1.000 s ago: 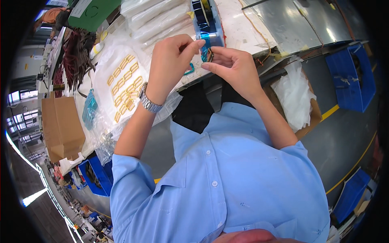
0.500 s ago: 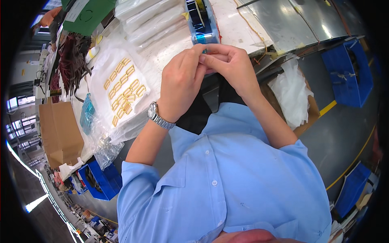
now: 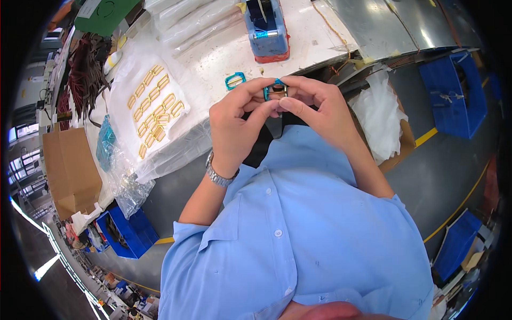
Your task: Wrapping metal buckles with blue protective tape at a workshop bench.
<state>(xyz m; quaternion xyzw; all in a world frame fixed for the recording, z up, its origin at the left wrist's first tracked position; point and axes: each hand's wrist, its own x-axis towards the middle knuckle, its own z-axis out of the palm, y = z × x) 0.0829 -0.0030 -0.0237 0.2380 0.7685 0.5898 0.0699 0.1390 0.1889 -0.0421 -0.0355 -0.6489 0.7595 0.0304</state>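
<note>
Both my hands are closed at the table's front edge, pinching one metal buckle (image 3: 276, 90) between them. Blue tape or film covers parts of its frame. My left hand (image 3: 234, 117), with a watch at the wrist, grips its left side. My right hand (image 3: 322, 109) has its thumb and fingertips on the right side. Another buckle (image 3: 234, 81), wrapped in blue, lies on the table just beyond my left hand. Past both hands stands a blue tape dispenser (image 3: 265, 45) with a red base. Fingers hide part of the held buckle.
Several gold buckles lie in rows on a white sheet (image 3: 178, 128) to the left. Clear plastic-wrapped bundles (image 3: 194, 24) are at the back. A brown carton (image 3: 72, 170) and a blue bin (image 3: 136, 234) stand left; a box with white plastic (image 3: 378, 114) stands right.
My hands have come back from the tape dispenser toward my body, with the buckle now showing between them. The blue-wrapped buckle on the table has come into sight.
</note>
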